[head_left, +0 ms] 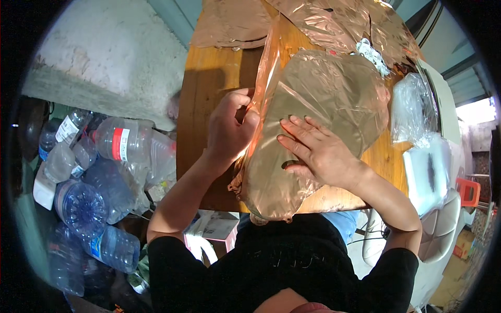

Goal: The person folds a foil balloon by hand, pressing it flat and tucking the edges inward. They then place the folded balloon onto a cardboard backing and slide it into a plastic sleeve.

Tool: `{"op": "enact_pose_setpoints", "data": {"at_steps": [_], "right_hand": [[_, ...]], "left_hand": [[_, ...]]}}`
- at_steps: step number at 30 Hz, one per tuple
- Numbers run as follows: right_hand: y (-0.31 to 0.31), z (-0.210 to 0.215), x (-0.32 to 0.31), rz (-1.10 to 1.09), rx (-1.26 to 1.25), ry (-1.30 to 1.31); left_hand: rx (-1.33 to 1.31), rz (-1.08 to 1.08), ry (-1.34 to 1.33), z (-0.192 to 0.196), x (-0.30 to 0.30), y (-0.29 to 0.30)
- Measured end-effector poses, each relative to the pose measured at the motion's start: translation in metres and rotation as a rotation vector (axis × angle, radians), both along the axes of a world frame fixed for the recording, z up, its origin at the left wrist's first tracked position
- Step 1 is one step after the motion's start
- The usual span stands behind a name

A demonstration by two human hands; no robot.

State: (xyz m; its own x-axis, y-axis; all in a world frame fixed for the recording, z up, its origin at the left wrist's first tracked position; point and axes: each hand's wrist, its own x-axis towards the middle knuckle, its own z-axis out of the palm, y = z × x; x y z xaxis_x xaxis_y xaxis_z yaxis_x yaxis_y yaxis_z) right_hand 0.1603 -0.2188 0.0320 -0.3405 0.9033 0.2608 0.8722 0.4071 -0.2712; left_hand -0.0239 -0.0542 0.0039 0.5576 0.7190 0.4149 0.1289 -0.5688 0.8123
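A flat, uninflated rose-gold foil balloon (339,88) lies creased on the wooden table, its near rounded end hanging slightly over the front edge. My left hand (229,128) is closed, thumb and curled fingers gripping a raised, folded strip of foil (266,73) along the balloon's left side. My right hand (323,151) rests flat on the middle of the balloon, fingers stretched out and a little apart, holding nothing. What the left fingertips pinch is partly hidden behind the thumb.
More rose-gold foil pieces (229,23) cover the table's (206,104) far side. White string (373,56) lies beyond the balloon. Clear plastic bags (428,169) sit at the right edge, near a pale padded chair (441,229). Several plastic bottles (112,141) are piled left, below a pale wall.
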Motion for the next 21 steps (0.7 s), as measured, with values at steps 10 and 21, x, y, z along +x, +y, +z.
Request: {"op": "enact_pose_setpoints", "data": {"at_steps": [10,21], "right_hand": [[-0.001,0.0,0.004,-0.004,-0.021,-0.03],[-0.006,0.005,0.018,-0.003,-0.01,-0.016]], "left_hand": [[0.123,-0.366,0.083,0.024,0.004,-0.008],[0.606,-0.513,0.243,0.007,0.024,0.033]]}}
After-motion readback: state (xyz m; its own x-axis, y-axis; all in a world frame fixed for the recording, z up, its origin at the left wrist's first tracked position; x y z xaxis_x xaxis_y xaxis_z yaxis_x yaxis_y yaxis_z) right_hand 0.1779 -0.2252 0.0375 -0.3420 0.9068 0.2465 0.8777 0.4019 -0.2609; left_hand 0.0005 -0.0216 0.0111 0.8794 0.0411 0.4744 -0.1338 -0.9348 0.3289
